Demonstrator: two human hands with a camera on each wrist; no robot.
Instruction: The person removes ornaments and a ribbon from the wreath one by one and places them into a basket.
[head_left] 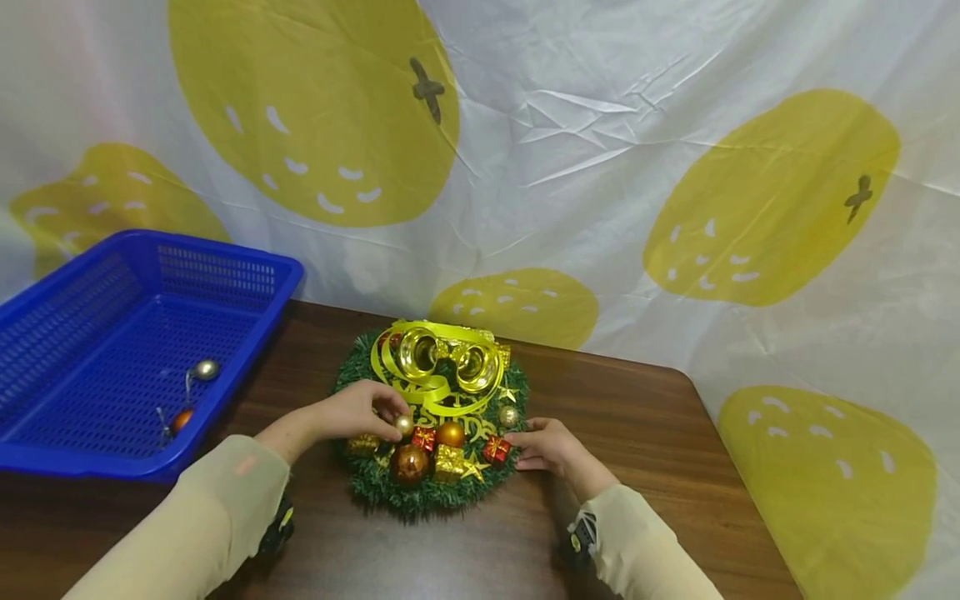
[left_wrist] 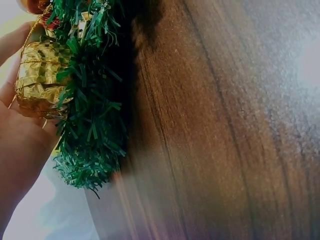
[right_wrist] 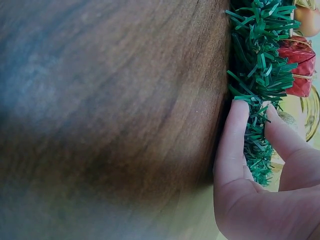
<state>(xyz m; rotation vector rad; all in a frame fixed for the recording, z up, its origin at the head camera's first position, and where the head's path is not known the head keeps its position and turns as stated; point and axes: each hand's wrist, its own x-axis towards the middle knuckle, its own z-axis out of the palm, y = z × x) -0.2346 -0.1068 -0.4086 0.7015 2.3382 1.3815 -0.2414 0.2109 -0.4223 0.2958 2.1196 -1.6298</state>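
A green tinsel Christmas wreath (head_left: 408,500) lies on the wooden table, set with baubles, small gift boxes, stars and gold lettering. My left hand (head_left: 363,410) reaches over its left side and pinches a small gold bauble (head_left: 403,425). In the left wrist view, a gold gift box (left_wrist: 42,80) hides part of that hand. At the wreath's right edge, my right hand (head_left: 551,446) grips the tinsel (right_wrist: 257,130) between thumb and fingers, beside a red gift box (head_left: 497,450). Gold bells (head_left: 418,353) with yellow ribbon (head_left: 435,392) sit on the upper part.
A blue plastic basket (head_left: 288,279) stands at the left, holding a gold bauble (head_left: 206,369) and an orange bauble (head_left: 181,421) near its right wall. A white cloth with yellow fruit prints (head_left: 315,117) hangs behind the table (head_left: 645,450).
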